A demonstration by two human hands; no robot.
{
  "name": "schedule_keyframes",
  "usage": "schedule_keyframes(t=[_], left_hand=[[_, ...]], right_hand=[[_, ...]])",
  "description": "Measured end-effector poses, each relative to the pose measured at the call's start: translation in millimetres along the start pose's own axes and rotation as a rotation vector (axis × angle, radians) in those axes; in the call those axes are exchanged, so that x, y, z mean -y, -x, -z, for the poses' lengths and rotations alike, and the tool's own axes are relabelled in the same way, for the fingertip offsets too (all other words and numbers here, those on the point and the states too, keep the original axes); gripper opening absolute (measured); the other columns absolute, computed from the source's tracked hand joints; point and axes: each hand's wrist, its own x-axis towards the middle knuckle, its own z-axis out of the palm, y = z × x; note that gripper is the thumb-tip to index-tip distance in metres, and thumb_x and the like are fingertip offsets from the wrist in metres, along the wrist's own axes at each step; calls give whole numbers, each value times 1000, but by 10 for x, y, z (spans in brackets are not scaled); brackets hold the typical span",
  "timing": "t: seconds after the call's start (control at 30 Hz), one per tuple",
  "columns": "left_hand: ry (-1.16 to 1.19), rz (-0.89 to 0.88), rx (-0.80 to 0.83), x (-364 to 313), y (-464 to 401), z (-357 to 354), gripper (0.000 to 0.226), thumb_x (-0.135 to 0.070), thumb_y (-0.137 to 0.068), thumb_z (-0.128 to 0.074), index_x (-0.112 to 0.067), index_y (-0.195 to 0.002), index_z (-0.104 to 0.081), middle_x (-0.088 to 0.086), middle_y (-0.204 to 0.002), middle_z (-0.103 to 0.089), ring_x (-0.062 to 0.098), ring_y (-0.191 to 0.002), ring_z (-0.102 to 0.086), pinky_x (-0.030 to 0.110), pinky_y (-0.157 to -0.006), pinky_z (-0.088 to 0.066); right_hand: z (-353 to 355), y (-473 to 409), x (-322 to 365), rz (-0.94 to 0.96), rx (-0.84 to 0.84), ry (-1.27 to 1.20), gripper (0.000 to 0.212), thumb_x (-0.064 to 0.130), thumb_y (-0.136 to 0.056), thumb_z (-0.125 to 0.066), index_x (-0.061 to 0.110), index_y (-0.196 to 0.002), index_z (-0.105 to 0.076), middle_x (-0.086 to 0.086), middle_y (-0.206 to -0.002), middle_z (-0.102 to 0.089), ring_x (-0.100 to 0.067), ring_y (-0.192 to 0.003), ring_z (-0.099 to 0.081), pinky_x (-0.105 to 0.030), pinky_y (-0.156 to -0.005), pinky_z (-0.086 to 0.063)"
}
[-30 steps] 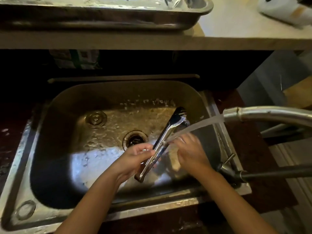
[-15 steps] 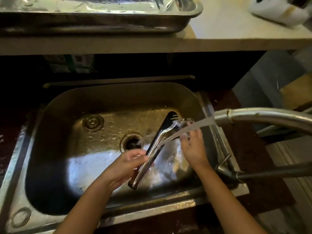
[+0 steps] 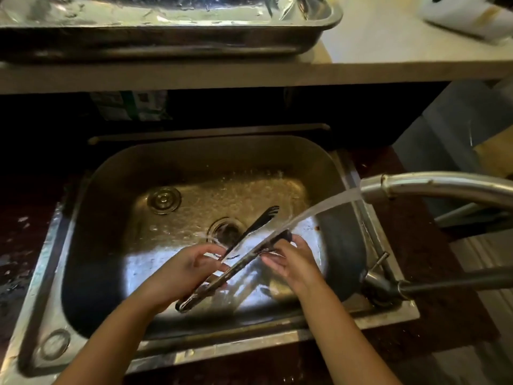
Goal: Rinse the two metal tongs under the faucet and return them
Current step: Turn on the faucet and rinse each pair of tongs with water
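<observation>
Over the steel sink basin (image 3: 116,218), the left hand (image 3: 177,276) closes its grip on the hinge end of shiny metal tongs (image 3: 236,259), angling them under the curved chrome faucet's (image 3: 433,187) stream so the right hand (image 3: 291,259), fingers pinching one arm, can rub it clean.

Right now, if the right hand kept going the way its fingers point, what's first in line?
Right hand points up-left; its fingers already touch the shiny metal tongs under the water stream. Beyond them, probably the left hand; depth unclear.

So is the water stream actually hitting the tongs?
Touching. The head view shows the water stream landing on the tongs, held by both hands.
</observation>
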Motion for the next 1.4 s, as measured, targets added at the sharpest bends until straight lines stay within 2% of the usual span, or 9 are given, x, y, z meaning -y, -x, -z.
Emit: schedule_keyframes(t=[0.27,0.4,0.53,0.7,0.77,0.9,1.0,1.17,1.4], left_hand=[[478,149,75,173,4,-204,26,-11,-88,-48,-7,-110,-62,13,-91,-76,27,-78,-73,27,-50,-57],[-21,-47,-84,210,-43,-384,24,-15,-88,-58,-28,-108,-60,1,-104,-69,21,-81,-72,27,-67,-57],[-441,-253,-171,188,-60,-482,23,-15,-83,-64,-31,-67,-61,-10,-72,-64,4,-66,-59,22,-63,-43],[118,-14,15,152,-2,-382,14,-13,-84,-62,-19,-71,-65,13,-79,-75,23,-83,-70,21,-54,-51],[270,44,82,145,37,-377,7,-19,-77,-65,-12,-75,-64,15,-91,-75,24,-91,-71,20,-53,-54],[407,79,166,89,89,-387,28,-22,-73,-60,-1,-92,-58,17,-104,-73,27,-94,-70,22,-52,-55],[423,89,177,43,115,-380,44,-21,-74,-58,8,-106,-51,17,-102,-73,25,-91,-71,22,-51,-56],[416,68,152,-4,149,-333,45,-24,-74,-57,1,-112,-55,17,-104,-73,26,-92,-71,22,-52,-56],[379,47,174,-6,190,-282,40,-24,-76,-55,0,-108,-57,15,-105,-73,24,-94,-70,23,-58,-56]], right_hand=[[65,57,78,61,91,66,28,25,-84,-63,15,-110,-58,-8,-90,-69,-20,-80,-60,-29,-65,-54],[63,90,138,160,-146,194,31,28,-80,-68,17,-107,-56,-7,-76,-66,-13,-58,-59,-22,-48,-53],[17,127,167,216,-201,252,32,31,-80,-68,16,-107,-56,-10,-74,-65,-12,-51,-56,-27,-52,-57],[43,187,241,257,-241,135,15,24,-91,-52,21,-106,-54,-4,-89,-64,-16,-59,-58,-29,-55,-50],[167,214,193,378,-312,263,20,17,-91,-50,24,-108,-57,-3,-99,-64,-13,-68,-59,-29,-61,-50],[394,266,64,620,-350,700,32,4,-89,-45,20,-111,-62,-3,-122,-60,-16,-111,-54,-33,-96,-44],[465,282,38,797,-304,977,40,-2,-86,-46,20,-118,-59,1,-131,-54,-14,-125,-43,-27,-104,-32],[443,310,52,920,-88,1315,51,-3,-85,-46,24,-128,-51,6,-143,-42,-3,-135,-20,-25,-111,-19],[328,248,255,1039,15,1646,43,0,-79,-54,17,-118,-59,-5,-129,-57,-23,-127,-44,-39,-112,-27]])
